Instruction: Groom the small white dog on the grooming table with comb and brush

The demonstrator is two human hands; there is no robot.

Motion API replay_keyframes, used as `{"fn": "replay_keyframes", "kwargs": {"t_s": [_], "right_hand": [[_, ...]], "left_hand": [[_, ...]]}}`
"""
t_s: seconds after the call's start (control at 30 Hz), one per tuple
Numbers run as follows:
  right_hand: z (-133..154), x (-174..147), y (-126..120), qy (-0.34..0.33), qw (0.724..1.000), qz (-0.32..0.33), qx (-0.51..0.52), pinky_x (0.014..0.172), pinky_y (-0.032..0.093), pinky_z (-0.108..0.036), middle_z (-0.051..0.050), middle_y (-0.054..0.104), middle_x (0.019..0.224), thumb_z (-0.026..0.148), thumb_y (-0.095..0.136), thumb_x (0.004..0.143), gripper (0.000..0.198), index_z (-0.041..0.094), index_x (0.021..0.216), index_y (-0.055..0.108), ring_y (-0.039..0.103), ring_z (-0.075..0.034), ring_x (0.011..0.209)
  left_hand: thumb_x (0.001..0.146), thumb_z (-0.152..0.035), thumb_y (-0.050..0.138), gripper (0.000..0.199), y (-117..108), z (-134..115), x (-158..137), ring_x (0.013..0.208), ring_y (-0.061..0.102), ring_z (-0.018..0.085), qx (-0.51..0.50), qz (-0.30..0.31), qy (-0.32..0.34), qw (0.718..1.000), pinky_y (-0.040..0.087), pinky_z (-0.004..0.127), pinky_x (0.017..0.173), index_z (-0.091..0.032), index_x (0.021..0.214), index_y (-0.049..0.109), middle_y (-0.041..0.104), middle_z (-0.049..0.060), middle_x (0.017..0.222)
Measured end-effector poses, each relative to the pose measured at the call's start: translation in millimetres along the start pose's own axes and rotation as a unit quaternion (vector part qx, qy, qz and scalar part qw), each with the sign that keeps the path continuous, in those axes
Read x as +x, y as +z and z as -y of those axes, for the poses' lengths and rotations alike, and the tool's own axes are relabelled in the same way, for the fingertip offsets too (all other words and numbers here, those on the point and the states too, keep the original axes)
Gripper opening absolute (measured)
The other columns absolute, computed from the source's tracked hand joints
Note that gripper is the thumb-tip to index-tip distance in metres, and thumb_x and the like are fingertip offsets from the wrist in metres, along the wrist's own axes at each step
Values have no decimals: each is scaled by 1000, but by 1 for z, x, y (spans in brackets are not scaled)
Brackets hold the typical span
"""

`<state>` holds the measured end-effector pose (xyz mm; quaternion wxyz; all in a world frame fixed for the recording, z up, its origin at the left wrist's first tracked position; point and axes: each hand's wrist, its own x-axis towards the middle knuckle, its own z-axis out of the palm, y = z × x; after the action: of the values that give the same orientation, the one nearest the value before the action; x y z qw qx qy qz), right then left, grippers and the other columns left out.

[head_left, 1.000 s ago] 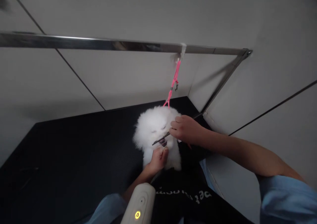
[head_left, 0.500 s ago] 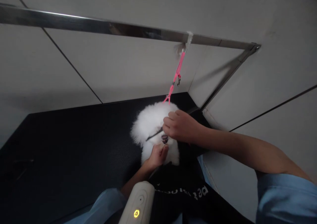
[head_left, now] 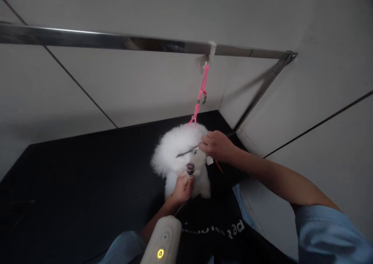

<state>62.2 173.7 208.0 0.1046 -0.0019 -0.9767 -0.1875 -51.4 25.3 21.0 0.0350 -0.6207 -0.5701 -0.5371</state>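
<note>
A fluffy white dog (head_left: 180,139) faces me on the black table, its mouth slightly open and its dark nose showing. My left hand (head_left: 183,188) is closed under its muzzle, gripping the fur of the chin. By the side of the dog's face, my right hand (head_left: 217,145) is closed around what look like slim dark scissors (head_left: 186,152). Their narrow blade lies across the face at eye level, pointing left. The fingers hide the handles. Above the dog's head hangs a pink grooming loop (head_left: 201,91) with a small metal clip.
A metal bar (head_left: 145,43) crosses above the dog and carries the loop by a white tie. The black tabletop (head_left: 87,170) meets tiled walls behind and at the right. A white device (head_left: 163,236) with a yellow light sits low in front of my black apron (head_left: 215,213).
My right hand has shifted slightly right, and the blade now lies higher on the face, near the eyes. My left hand keeps its grip at the chin. The whole view has shifted slightly.
</note>
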Motion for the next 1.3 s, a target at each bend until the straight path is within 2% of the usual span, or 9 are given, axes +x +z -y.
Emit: {"fn": "replay_keyframes", "kwargs": {"t_s": [0.1,0.23,0.3,0.6,0.73,0.87,1.0,1.17,1.3], "right_hand": [[-3,-4,4,70,997,-37,-1,58,20,-33,-8,60,78,6,48,93,23,16,84,67,41,-19,71],[14,-21,21,49,996,-4,77,57,24,-31,-5,60,78,9,49,93,22,18,83,67,44,-18,71],[25,-30,34,124,989,-5,86,59,28,-30,-6,62,80,8,50,91,21,17,85,68,47,-18,73],[64,-51,102,273,935,-145,172,70,42,-27,-7,64,83,16,44,98,26,18,92,69,55,-18,78],[82,-53,123,219,933,-188,216,71,45,-27,-6,65,83,21,44,99,25,20,98,69,59,-18,79],[88,-44,135,349,886,-206,226,72,47,-28,-8,66,86,16,42,96,27,19,100,69,60,-19,80],[83,-27,150,335,874,-206,286,76,48,-28,-8,68,93,21,46,95,26,21,102,71,62,-19,84],[56,-38,172,517,787,-166,292,76,48,-30,-10,70,95,16,45,91,29,17,104,70,63,-22,86],[36,-29,150,318,896,-143,275,80,47,-29,-8,69,95,18,48,95,24,19,103,71,60,-20,91]], "left_hand": [[103,-38,26,55,-3,0,-3,48,40,13,1,9,-19,1000,34,29,50,-21,52,37,45,1,50],[102,-41,25,56,-8,-2,-1,50,45,15,14,11,-34,999,38,29,52,-21,52,40,48,2,52],[102,-41,25,56,-10,-3,2,49,45,15,16,1,-31,999,36,29,51,-21,51,39,47,2,50],[99,-41,32,56,-14,-5,2,46,33,12,16,-29,-82,996,28,28,48,-21,47,30,36,0,46],[97,-46,35,58,-17,-2,-1,41,23,10,8,-21,-133,991,23,27,45,-21,46,25,26,-3,42],[96,-47,35,57,-21,0,5,40,21,9,2,-51,-147,988,19,27,42,-22,46,23,23,-4,42],[95,-46,38,54,-34,2,26,41,23,9,23,-51,-156,986,19,26,42,-23,48,23,23,-4,43],[89,-35,44,46,-78,12,80,46,31,10,86,-4,-117,989,25,25,49,-21,49,27,32,-3,49],[84,-38,50,45,-112,27,127,47,29,9,66,13,-108,992,24,25,49,-21,48,27,31,-3,50]]}}
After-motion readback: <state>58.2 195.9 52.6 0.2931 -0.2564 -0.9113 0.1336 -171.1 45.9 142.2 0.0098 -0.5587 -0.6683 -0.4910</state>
